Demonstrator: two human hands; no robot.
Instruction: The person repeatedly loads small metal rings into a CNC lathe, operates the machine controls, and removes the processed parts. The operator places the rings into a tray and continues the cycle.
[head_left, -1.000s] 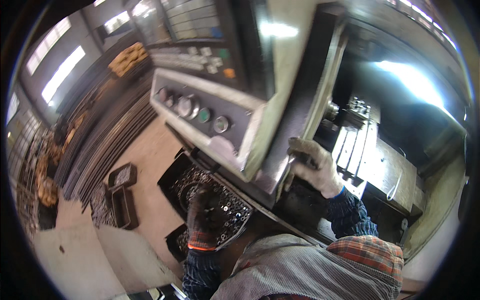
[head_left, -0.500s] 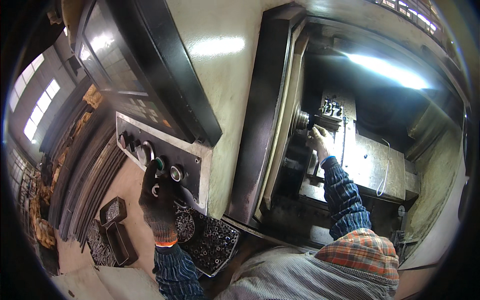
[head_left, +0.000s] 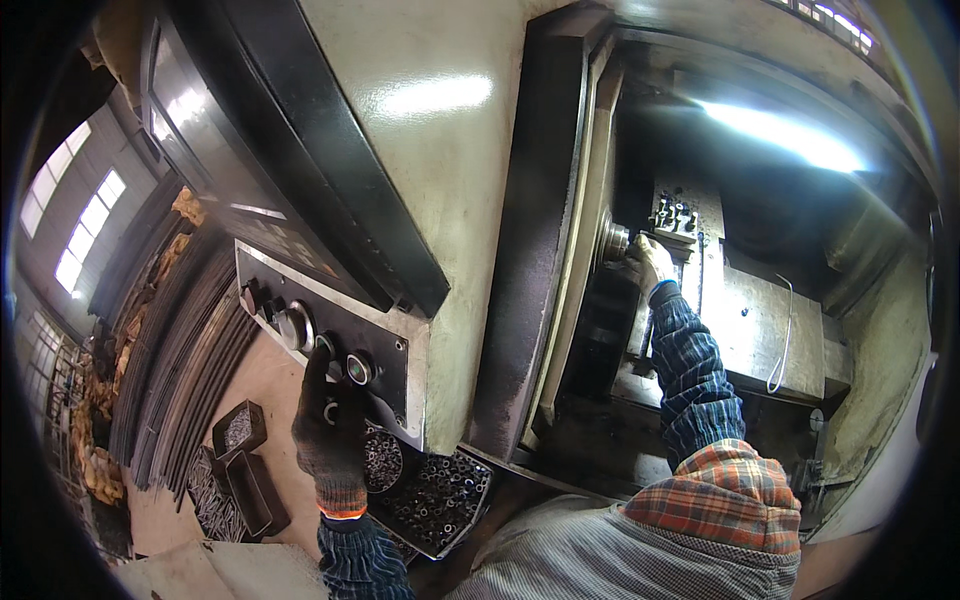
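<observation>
My left hand (head_left: 332, 430), in a dark glove with an orange-edged cuff, is at the control panel (head_left: 392, 385). Its index fingertip is on the green button (head_left: 325, 345), and a small metal ring (head_left: 331, 411) shows among its curled fingers. Inside the lathe, my right hand (head_left: 655, 264), in a pale glove, reaches up to the chuck (head_left: 614, 241). Its fingers are pinched together close in front of the chuck face; whatever is between them is too small to make out. The tool post (head_left: 676, 218), topped with several bolts, stands just beyond these fingers.
Beneath the panel sits a tray (head_left: 484, 500) of small metal rings. Two dark bins (head_left: 262, 492) and loose metal pins (head_left: 215, 500) lie on the floor at left, before long bundled bars (head_left: 180, 360). A dark door edge (head_left: 525, 230) stands between my arms. A white hooked wire (head_left: 786, 340) hangs right.
My right hand has moved slightly up, closer to the chuck. The left fingertip stays at the green button. The whole view has shifted a little.
</observation>
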